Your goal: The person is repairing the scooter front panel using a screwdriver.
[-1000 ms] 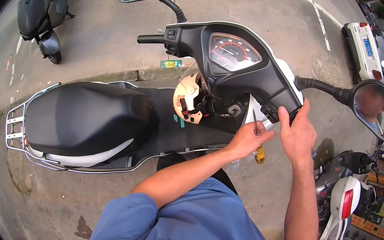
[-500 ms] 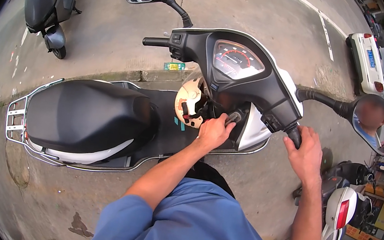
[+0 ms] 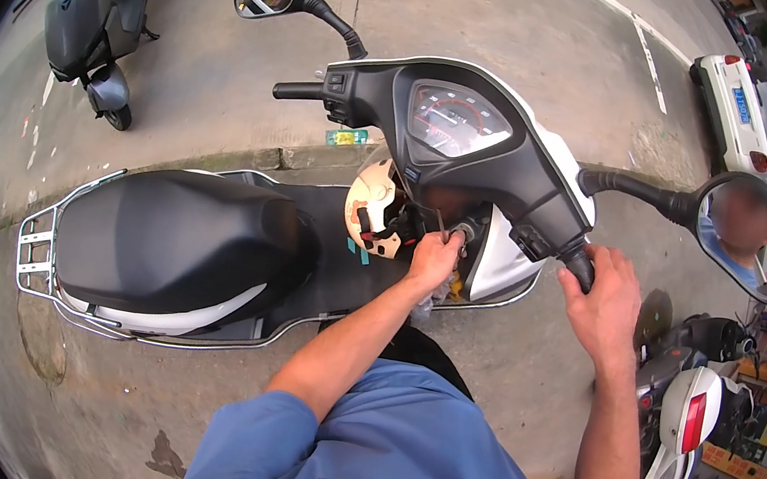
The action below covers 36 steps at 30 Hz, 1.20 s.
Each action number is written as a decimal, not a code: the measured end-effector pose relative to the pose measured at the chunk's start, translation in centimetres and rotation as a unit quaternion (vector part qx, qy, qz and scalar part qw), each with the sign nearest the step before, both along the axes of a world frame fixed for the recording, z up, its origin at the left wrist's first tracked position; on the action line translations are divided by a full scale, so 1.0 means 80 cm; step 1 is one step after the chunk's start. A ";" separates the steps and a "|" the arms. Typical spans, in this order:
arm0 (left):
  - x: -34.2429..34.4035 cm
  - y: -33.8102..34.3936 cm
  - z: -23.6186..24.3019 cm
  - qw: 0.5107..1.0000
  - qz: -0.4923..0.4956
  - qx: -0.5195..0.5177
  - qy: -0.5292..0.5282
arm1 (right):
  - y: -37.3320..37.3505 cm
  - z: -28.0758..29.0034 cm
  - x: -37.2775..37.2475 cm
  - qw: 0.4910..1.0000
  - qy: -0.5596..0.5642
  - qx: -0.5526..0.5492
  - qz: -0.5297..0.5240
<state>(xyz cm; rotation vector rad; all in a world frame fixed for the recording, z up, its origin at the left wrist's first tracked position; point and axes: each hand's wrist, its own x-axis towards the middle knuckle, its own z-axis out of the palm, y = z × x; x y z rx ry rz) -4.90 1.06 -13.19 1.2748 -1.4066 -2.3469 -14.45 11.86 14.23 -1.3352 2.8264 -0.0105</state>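
A white-and-black scooter [image 3: 554,192] stands side-on before me, its handlebar turned toward my right. My left hand [image 3: 436,257] is closed in a pinch beside the ignition lock [image 3: 469,229] below the dashboard. From its fingers sticks a thin piece that looks like a key [image 3: 441,220]; the rest is hidden. My right hand [image 3: 607,302] curls over the black right handlebar grip [image 3: 581,268], thumb on the near side. A cream helmet [image 3: 370,205] hangs or rests left of my left hand, above the footboard. The speedometer [image 3: 459,120] shows a faint red arc.
The long black seat [image 3: 181,236] and a metal rear rack [image 3: 37,248] lie to the left. A dark grey scooter [image 3: 96,19] is parked far left. Mirrors [image 3: 749,240] stick out from the handlebar. More scooters [image 3: 694,413] stand at right, with a white car [image 3: 738,111] beyond.
My left hand has drawn slightly down from the ignition lock, now with the thin piece showing upright. The speedometer's red arc has dimmed. My right hand stays on the grip.
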 end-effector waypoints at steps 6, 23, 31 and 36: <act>0.009 -0.007 0.016 0.971 -0.069 -0.220 -0.065 | 0.002 0.000 -0.002 0.999 -0.037 -0.033 -0.009; 0.023 -0.020 0.027 0.844 -0.129 -0.519 -0.035 | -0.045 -0.052 0.037 0.990 0.118 -0.069 -0.042; 0.026 -0.011 0.051 0.905 -0.108 -0.407 -0.070 | -0.042 -0.038 0.037 0.995 0.071 -0.049 -0.059; 0.037 -0.009 0.078 0.928 -0.057 -0.366 -0.021 | 0.007 -0.001 -0.009 0.999 0.024 0.027 0.024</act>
